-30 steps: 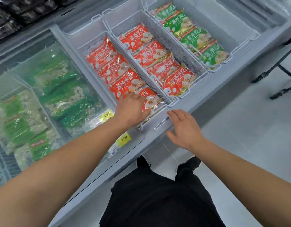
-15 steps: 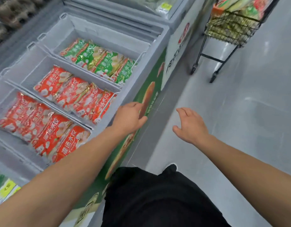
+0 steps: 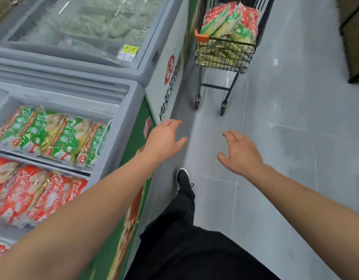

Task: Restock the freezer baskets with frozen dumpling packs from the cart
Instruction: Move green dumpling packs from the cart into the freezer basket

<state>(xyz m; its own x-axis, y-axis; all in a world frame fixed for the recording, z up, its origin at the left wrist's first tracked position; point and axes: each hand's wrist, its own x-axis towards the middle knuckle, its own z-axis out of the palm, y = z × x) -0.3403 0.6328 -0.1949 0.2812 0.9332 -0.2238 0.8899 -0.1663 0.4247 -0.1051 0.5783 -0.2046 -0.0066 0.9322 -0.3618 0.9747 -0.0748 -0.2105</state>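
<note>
head view: both arms reach forward over the grey floor (image 3: 285,158). the left hand (image 3: 164,139) and right hand (image 3: 240,153) hold nothing, fingers loosely spread. ahead stands the cart (image 3: 225,57), heaped with red and green dumpling packs (image 3: 231,21). at left, the open freezer (image 3: 122,122) holds baskets of green packs (image 3: 53,136) and red packs (image 3: 33,195).

Bare forearms, no sleeves; black trousers (image 3: 186,249); black shoe (image 3: 183,177), white sole.
</note>
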